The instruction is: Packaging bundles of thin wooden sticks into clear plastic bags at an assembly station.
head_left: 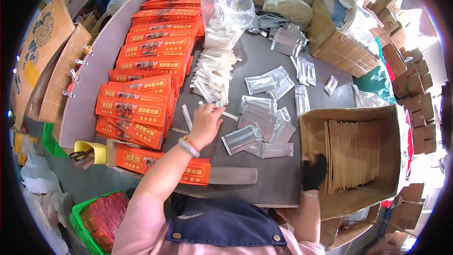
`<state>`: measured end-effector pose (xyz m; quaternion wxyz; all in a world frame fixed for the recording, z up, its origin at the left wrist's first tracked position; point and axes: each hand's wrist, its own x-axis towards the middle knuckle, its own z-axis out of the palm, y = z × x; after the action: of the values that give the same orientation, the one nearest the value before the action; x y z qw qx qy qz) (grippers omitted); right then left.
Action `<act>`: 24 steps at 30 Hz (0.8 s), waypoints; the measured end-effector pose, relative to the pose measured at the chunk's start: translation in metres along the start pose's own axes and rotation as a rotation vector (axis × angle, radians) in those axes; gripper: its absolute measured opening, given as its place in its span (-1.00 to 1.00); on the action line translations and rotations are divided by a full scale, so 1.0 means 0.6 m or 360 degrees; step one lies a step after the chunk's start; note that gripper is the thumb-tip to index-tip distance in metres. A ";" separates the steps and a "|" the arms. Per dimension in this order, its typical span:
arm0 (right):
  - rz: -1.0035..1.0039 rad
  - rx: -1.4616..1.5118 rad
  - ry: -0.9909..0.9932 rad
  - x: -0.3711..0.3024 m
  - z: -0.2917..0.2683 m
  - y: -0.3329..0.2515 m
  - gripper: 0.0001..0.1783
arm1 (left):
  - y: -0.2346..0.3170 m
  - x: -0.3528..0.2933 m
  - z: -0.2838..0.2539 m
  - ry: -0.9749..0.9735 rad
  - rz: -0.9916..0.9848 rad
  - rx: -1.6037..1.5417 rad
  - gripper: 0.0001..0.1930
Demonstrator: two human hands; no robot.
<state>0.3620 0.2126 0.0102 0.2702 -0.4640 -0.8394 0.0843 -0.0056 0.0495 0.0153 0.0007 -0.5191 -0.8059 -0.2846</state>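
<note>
On the grey table (278,189), the landmark is a pile of white paper-wrapped slips (214,78). The left hand (206,125) is at the pile's near end, fingers curled and partly closed; 1 loose white slip (230,116) shows at the fingertips, though I cannot tell whether it is gripped. The right hand (315,172), in a black glove, is to the right of the pile and nearer the person, over the left side of a cardboard box (309,118), just beside the bamboo sticks (354,156) lying in it. Its fingers are too dark to tell how far they are open or what they hold. Overlapping red printed sleeves (146,101) fill the pile's left; clear plastic packets (257,123) lie scattered to its right. Beyond its far end sits a clear plastic bag (226,14).
</note>
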 end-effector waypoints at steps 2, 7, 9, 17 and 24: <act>0.0922 -0.0742 -0.0427 0.039 -0.045 0.040 -0.56 | -0.022 0.027 0.026 -0.0076 0.0007 0.0140 -0.78; 0.0779 -0.0925 -0.0441 -0.026 -0.004 0.213 -0.76 | -0.038 0.024 0.044 -0.0119 0.0281 0.0364 -0.88; 0.0731 -0.1034 -0.0397 -0.036 0.004 0.213 -0.77 | 0.011 0.002 0.029 -0.0189 -0.0028 -0.0009 -0.88; 0.0864 -0.0531 -0.0651 -0.044 -0.021 0.181 -0.82 | 0.080 -0.035 0.035 -0.0215 0.0018 -0.0115 -0.77; 0.0488 -0.0115 -0.0228 -0.022 -0.080 0.028 -0.79 | 0.114 -0.062 -0.060 -0.0838 -0.0373 -0.1011 -0.80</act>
<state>0.4052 0.2057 0.0391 0.1768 -0.5888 -0.7784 0.1270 0.0583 0.0226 0.0658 -0.3971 -0.4535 -0.7045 -0.3745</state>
